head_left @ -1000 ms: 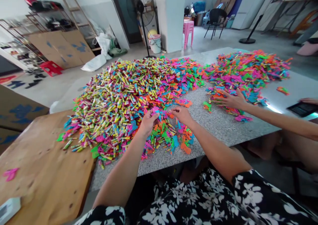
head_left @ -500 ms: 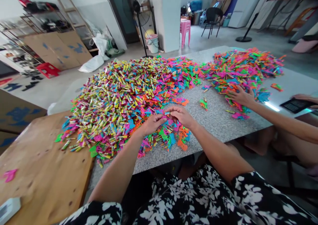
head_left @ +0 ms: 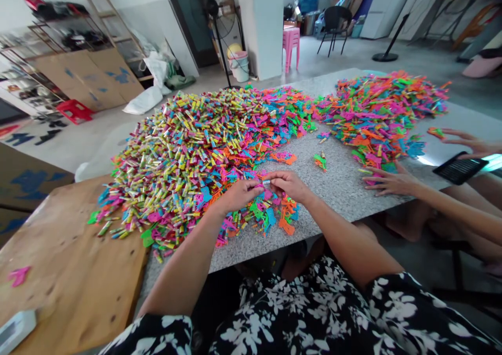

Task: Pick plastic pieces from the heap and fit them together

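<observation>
Close together above the front of a heap, my two hands meet with fingers pinched. My right hand [head_left: 289, 184] grips a small wrapped tube [head_left: 266, 182], pale blue and silver at its end. The fingers of my left hand [head_left: 240, 195] are closed at the other side of it; what they hold is too small to make out. Below them lie flat plastic toy guns [head_left: 270, 218] in neon green, blue, orange and pink. Behind and to the left rises a big heap of yellow-and-red wrapped tubes [head_left: 188, 140].
A second heap of toy guns [head_left: 384, 109] lies at the right. A co-worker's hand [head_left: 396, 181] rests at its front edge, another [head_left: 472, 141] above a dark phone-like slab [head_left: 458, 168]. A wooden board [head_left: 70, 271] at left carries a pink piece [head_left: 19, 275] and a white device [head_left: 18, 330].
My hands stay nearly in place, the tube's end showing more plainly. The co-worker's one hand has come down off the right heap; the other has reached forward past the dark slab.
</observation>
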